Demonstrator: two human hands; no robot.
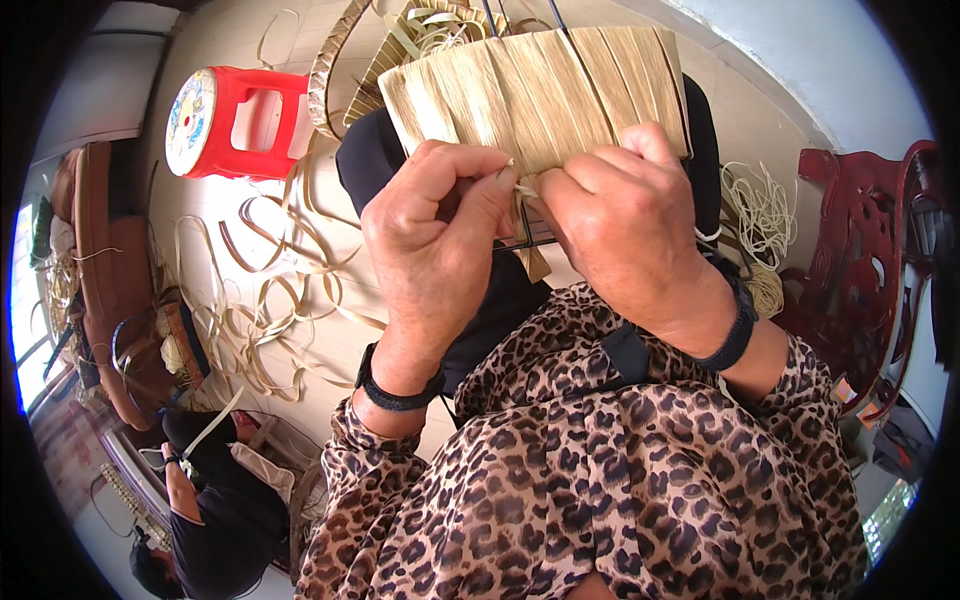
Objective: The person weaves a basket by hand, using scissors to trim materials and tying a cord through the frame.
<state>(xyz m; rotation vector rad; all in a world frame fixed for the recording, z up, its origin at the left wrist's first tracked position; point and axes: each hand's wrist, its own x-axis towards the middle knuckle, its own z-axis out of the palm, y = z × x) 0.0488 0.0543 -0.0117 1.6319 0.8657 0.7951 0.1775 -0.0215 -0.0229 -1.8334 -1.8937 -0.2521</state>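
A panel of broad tan plant-leaf strips (540, 90) lies across my dark-trousered lap, with thin black rods (557, 14) at its far edge. At its near edge my left hand (430, 225) and my right hand (630, 225) work close together, almost touching. Between their fingertips runs a short pale cord (524, 188), pinched from both sides. A bit of its end shows above my left thumb. Just below the fingers, part of a black wire frame (527, 241) is visible, with a loose strip end (535, 265) hanging under it.
A red plastic stool (272, 120) lies on its side at the far left. Curled strips (270, 300) litter the floor there. Bundled cord (760, 210) and a dark red carved wooden chair (865, 240) are on the right. Another person in black (225, 520) sits at the lower left.
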